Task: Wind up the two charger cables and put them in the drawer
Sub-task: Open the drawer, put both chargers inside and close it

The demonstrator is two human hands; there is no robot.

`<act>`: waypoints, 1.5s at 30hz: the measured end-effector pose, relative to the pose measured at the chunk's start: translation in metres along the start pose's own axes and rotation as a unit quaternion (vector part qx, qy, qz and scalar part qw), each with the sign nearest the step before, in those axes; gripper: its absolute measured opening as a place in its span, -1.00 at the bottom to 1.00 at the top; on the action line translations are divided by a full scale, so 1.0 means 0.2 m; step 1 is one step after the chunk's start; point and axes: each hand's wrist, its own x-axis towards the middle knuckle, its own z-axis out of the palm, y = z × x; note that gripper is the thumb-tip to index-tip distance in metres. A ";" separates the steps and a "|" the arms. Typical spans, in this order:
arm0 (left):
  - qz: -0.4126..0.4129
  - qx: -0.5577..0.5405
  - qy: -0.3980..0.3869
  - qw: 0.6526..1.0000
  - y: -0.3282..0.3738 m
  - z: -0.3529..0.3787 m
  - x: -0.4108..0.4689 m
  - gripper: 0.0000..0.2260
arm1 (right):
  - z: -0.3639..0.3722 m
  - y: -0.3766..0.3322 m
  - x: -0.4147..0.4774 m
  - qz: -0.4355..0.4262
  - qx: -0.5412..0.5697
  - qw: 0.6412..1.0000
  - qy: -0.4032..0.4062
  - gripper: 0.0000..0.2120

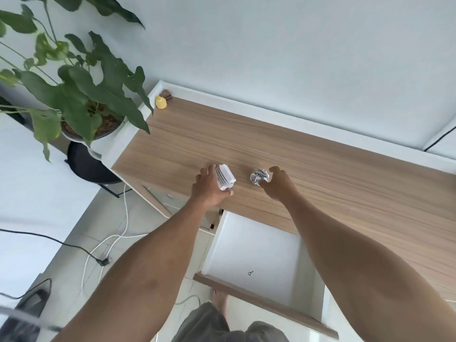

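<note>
Two wound white charger cables lie on the wooden desk top point(320, 169). My left hand point(209, 186) is closed around the left wound cable with its white plug point(225, 177), thumb and fingers on either side. The right wound cable point(258, 176) is a small bundle on the desk; my right hand point(277, 182) curls around its right side, fingers touching or nearly touching it. Below the desk edge, the white drawer point(256, 245) stands pulled out, its wooden front point(259, 302) toward me. A tiny dark item point(250, 273) lies on the drawer floor.
A yellow bottle cap-like object point(161, 102) sits at the desk's far left corner. A potted green plant point(81, 95) stands left of the desk on a black stand. White and black cords point(108, 245) trail on the floor at left. The wall is behind the desk.
</note>
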 end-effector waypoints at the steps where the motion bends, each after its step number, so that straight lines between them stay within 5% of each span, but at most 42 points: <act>1: 0.010 0.007 -0.004 1.000 -0.01 0.01 0.02 -0.03 | 0.01 0.00 0.02 0.003 0.003 1.000 -0.003 -0.40; 9: 0.060 0.020 0.029 0.998 -0.10 0.09 0.16 -0.06 | 0.09 0.04 0.18 -0.005 -0.005 0.999 -0.045 -0.24; 17: 0.089 -0.030 0.045 0.995 -0.10 0.10 0.20 -0.32 | 0.16 0.02 0.18 0.015 0.041 0.999 0.008 -0.31; 34: 0.208 0.026 0.018 0.978 0.12 0.08 -0.02 -0.35 | 0.04 0.19 -0.20 -0.006 0.077 0.993 0.086 -0.33; 45: 0.321 0.148 -0.094 0.931 0.34 0.29 -0.29 -0.29 | -0.01 0.61 -0.57 0.049 0.110 0.987 0.108 -0.39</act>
